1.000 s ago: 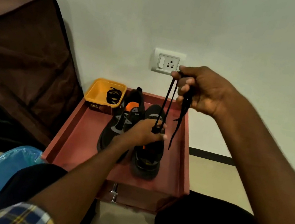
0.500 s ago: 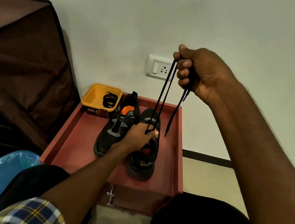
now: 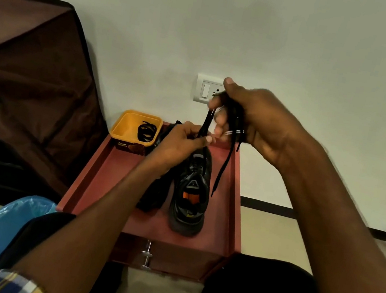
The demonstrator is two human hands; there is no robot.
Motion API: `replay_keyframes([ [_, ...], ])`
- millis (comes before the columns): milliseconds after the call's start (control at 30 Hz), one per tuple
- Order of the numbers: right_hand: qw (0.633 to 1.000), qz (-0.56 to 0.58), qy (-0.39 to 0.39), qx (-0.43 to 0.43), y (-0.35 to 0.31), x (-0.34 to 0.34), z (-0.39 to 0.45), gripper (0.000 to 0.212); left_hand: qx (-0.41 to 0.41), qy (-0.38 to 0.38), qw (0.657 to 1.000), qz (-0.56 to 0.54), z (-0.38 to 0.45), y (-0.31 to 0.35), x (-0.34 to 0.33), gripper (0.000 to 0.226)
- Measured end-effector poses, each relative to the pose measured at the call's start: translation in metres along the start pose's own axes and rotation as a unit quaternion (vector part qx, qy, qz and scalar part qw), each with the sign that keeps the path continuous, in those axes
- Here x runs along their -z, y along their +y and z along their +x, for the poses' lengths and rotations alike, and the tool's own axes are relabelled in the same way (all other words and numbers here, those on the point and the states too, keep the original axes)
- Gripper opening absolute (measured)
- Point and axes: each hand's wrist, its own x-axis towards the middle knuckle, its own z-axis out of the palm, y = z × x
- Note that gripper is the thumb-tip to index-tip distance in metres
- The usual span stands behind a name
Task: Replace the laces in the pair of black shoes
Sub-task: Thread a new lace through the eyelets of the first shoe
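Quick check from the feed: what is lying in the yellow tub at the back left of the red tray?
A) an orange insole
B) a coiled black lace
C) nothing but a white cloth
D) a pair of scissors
B: the yellow tub holds a coiled black lace, while both hands work another lace above the right-hand shoe on the red tray.

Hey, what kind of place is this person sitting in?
Probably a room in a home, with the person seated on the floor. A switch-and-socket plate sits low on the plain wall, a brown fabric wardrobe stands to the left, and a pulled-out red drawer serves as a tray.
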Motion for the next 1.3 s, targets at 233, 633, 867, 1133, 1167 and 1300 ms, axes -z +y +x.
replay_keyframes([
  [233, 0.969, -0.034, 0.007, -0.244, 0.085, 0.001, 0.029, 0.094, -0.141, 0.037, 0.975, 0.165, 0.006, 0.031, 0.015, 0.013],
  [633, 0.921, 0.265, 0.017, -0.284, 0.078, -0.007, 0.061, 0.025, -0.121, -0.070, 0.976, 0.167, -0.024, 0.033, 0.045, 0.059],
  [867, 0.959, -0.216, 0.053, -0.177, 0.064, -0.005, 0.045, 0.027, -0.033, 0.023, 0.995, 0.093, -0.006, 0.007, 0.039, 0.049],
  [1133, 0.983, -0.136, 0.039, -0.120, 0.054, 0.012, 0.024, 0.040, 0.011, -0.178, 0.983, -0.034, -0.009, 0.017, 0.011, 0.053],
  [1167, 0.986, -0.097, 0.036, -0.135, 0.056, 0.014, 0.025, 0.042, 0.015, -0.189, 0.980, -0.062, -0.009, 0.018, 0.009, 0.051],
  [1300, 0.985, 0.037, -0.011, -0.170, 0.062, 0.020, 0.027, 0.048, -0.002, -0.123, 0.992, -0.013, -0.004, 0.018, 0.005, 0.025],
])
